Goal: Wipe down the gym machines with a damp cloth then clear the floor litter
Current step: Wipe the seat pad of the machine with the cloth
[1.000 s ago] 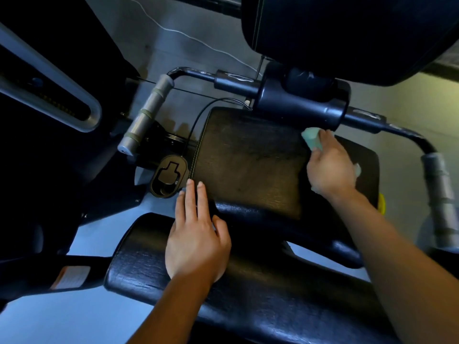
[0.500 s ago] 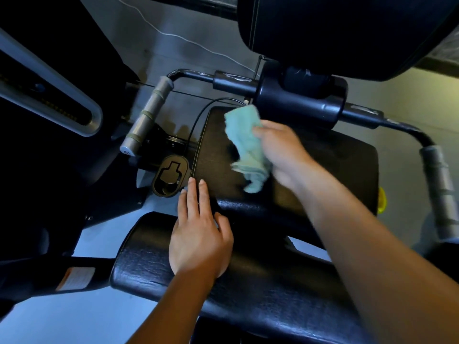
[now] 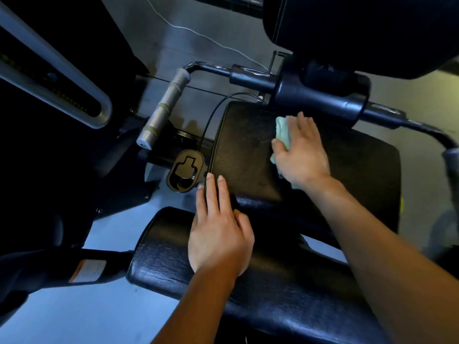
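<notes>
Mint-green cloth (image 3: pixel 283 132) lies under the flat right hand (image 3: pixel 301 155), pressed onto the black seat pad (image 3: pixel 246 150); the left hand (image 3: pixel 218 232) rests open-fingered on the nearer roller pad (image 3: pixel 164 256)

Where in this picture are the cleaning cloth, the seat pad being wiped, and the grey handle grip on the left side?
cloth (image 3: pixel 283 131): head view, on the pale green fold showing beyond the right hand.
seat pad (image 3: pixel 244 150): head view, on bare black upholstery left of the cloth.
grey handle grip (image 3: pixel 162 109): head view, mid-length on the taped cylinder.
</notes>
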